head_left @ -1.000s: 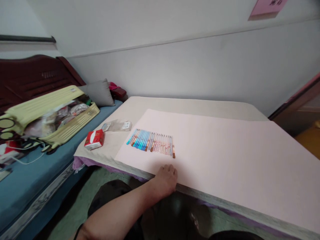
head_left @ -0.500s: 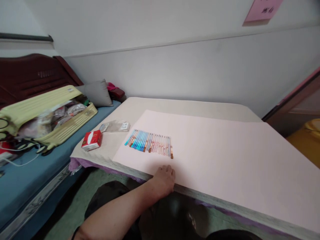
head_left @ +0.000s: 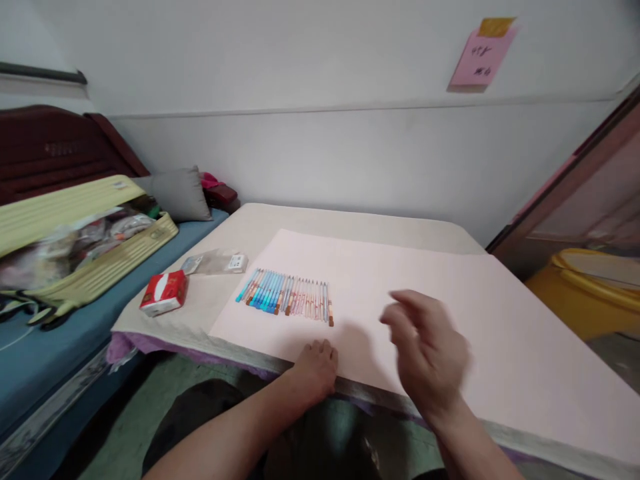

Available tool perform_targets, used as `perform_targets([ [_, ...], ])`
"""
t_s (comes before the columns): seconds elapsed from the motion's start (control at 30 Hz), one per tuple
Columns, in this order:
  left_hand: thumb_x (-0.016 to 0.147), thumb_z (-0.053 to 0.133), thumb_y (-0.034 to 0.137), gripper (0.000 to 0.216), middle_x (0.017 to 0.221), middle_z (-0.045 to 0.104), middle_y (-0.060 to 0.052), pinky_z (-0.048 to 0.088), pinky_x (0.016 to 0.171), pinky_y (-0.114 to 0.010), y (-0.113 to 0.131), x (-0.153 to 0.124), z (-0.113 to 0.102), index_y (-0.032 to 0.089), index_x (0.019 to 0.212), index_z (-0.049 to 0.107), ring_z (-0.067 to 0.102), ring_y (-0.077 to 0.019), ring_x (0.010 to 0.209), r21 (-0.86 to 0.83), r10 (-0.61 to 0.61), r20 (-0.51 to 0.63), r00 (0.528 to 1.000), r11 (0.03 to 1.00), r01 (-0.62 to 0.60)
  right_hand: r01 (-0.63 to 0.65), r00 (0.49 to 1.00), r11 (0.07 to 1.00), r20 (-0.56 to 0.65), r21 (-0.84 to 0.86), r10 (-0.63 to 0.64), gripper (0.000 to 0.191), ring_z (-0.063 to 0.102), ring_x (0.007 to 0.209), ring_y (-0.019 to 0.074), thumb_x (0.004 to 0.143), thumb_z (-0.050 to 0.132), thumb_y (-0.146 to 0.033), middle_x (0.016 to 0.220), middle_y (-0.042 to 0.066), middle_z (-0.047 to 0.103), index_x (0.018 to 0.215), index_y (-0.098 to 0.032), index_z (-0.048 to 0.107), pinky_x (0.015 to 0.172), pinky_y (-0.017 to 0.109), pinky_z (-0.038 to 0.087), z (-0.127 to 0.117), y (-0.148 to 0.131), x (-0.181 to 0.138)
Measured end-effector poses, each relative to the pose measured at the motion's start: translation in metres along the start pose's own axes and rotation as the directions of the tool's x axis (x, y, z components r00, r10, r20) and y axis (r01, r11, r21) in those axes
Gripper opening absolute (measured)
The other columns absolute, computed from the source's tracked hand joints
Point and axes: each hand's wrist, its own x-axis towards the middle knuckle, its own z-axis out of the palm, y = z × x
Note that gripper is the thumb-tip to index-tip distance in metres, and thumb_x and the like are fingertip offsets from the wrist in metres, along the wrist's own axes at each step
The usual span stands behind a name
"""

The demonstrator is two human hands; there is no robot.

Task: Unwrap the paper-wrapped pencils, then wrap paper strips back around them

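A blue bed (head_left: 30,360) lay well to the left of the pink sheet (head_left: 380,267), which was spread over most of a table (head_left: 260,220) draped in beige cloth, so that bare cloth showed only along the sheet's far and left sides. On the bed, well left of the sheet, an open yellow suitcase (head_left: 90,233) stood stuffed with packets, and a grey pillow (head_left: 175,195) leaned behind it near the wall. Off the sheet's right end, lower than the table, sat a yellow tub (head_left: 585,287). The right hand (head_left: 430,353) hung in the air above the near middle of the sheet, blurred, its fingers loosely bent and a little apart, holding nothing that showed. The left hand (head_left: 315,367) rested on the sheet's near edge, knuckles up, fingers close together and curled down onto the paper, empty. The row of pencils (head_left: 287,300) lay on the sheet's left part, side by side and touching, blue ones at the left and pinkish ones at the right, just beyond the left hand and apart from both hands. On the cloth just left of the sheet lay a clear plastic bag (head_left: 215,263), and further left a red packet (head_left: 164,293). A pink note (head_left: 480,57) was stuck on the wall high above the sheet's far side
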Motion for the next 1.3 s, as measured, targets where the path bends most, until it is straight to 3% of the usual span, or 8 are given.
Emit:
perform_targets([
  [0.1,0.071,0.063,0.044,0.068,0.125,0.047,-0.021,0.04,0.084,-0.044,-0.001,-0.001,-0.002,0.011,0.127,0.041,0.047,-0.032,0.107,-0.016,-0.004,-0.008,1.0,1.0,0.004,-0.088,0.971,0.994,0.215,-0.065,0.1,0.024,0.058,0.062,0.0142,0.089,0.044,-0.033,0.071,0.0,0.063,0.103,-0.018,0.057,0.059,0.025,0.044,0.031,0.028,0.003],
  [0.23,0.072,0.062,0.042,0.063,0.115,0.053,-0.019,0.042,0.081,-0.041,-0.004,-0.002,-0.005,0.009,0.123,0.045,0.051,-0.0301,0.102,-0.041,-0.003,-0.026,1.0,0.999,0.002,-0.072,0.831,0.958,0.514,-0.276,0.211,0.023,0.062,0.075,0.0173,0.089,0.04,-0.028,0.081,0.005,0.067,0.101,-0.018,0.058,0.065,0.025,0.043,0.06,0.068,-0.014],
  [0.33,0.072,0.062,0.041,0.061,0.12,0.051,-0.02,0.04,0.084,-0.041,-0.011,0.001,-0.007,0.01,0.122,0.046,0.049,-0.0307,0.107,-0.059,-0.017,-0.05,0.999,0.998,0.014,0.089,0.692,0.906,0.679,-0.415,0.244,0.021,0.06,0.089,0.0218,0.086,0.048,-0.029,0.095,0.009,0.065,0.101,-0.018,0.058,0.073,0.029,0.042,0.067,0.081,-0.031],
  [0.43,0.07,0.064,0.039,0.063,0.127,0.047,-0.021,0.039,0.087,-0.043,-0.022,0.005,-0.009,0.011,0.124,0.044,0.046,-0.0314,0.113,-0.069,-0.054,-0.083,0.995,0.996,0.048,0.222,0.601,0.803,0.726,-0.554,0.335,0.029,0.056,0.097,0.0296,0.075,0.061,-0.03,0.105,0.013,0.06,0.101,-0.018,0.057,0.074,0.037,0.042,0.072,0.085,-0.041],
  [0.57,0.068,0.066,0.04,0.068,0.131,0.043,-0.021,0.038,0.089,-0.045,-0.037,0.008,-0.014,0.013,0.125,0.043,0.045,-0.0316,0.114,-0.095,-0.129,-0.098,0.987,0.988,0.12,0.218,0.544,0.77,0.729,-0.6,0.414,0.04,0.052,0.099,0.0312,0.069,0.067,-0.027,0.114,0.013,0.054,0.105,-0.018,0.054,0.069,0.036,0.044,0.079,0.087,-0.043],
  [0.8,0.067,0.065,0.045,0.084,0.142,0.03,-0.027,0.023,0.1,-0.051,-0.06,0.017,-0.014,0.014,0.138,0.032,0.027,-0.0379,0.131,-0.143,-0.354,-0.047,0.934,0.928,0.344,0.203,0.555,0.77,0.719,-0.604,0.418,0.042,0.051,0.1,0.0312,0.067,0.068,-0.024,0.111,0.013,0.053,0.106,-0.017,0.053,0.07,0.036,0.044,0.087,0.093,-0.045],
  [1.13,0.071,0.049,0.059,0.094,0.148,0.014,-0.026,0.011,0.103,-0.054,-0.088,0.034,0.001,0.002,0.141,0.023,0.012,-0.0388,0.136,-0.203,-0.512,-0.035,0.858,0.845,0.495,0.18,0.606,0.761,0.68,-0.623,0.413,0.044,0.05,0.101,0.0303,0.067,0.069,-0.028,0.113,0.013,0.052,0.107,-0.018,0.053,0.072,0.039,0.046,0.087,0.096,-0.053],
  [1.3,0.069,0.051,0.058,0.097,0.147,0.012,-0.028,0.009,0.103,-0.056,-0.089,0.036,0.009,-0.001,0.14,0.023,0.01,-0.0394,0.136,-0.194,-0.511,-0.025,0.859,0.845,0.498,0.19,0.627,0.76,0.673,-0.621,0.392,0.046,0.049,0.103,0.0314,0.069,0.069,-0.032,0.114,0.012,0.052,0.109,-0.019,0.052,0.072,0.042,0.046,0.084,0.098,-0.056],
])
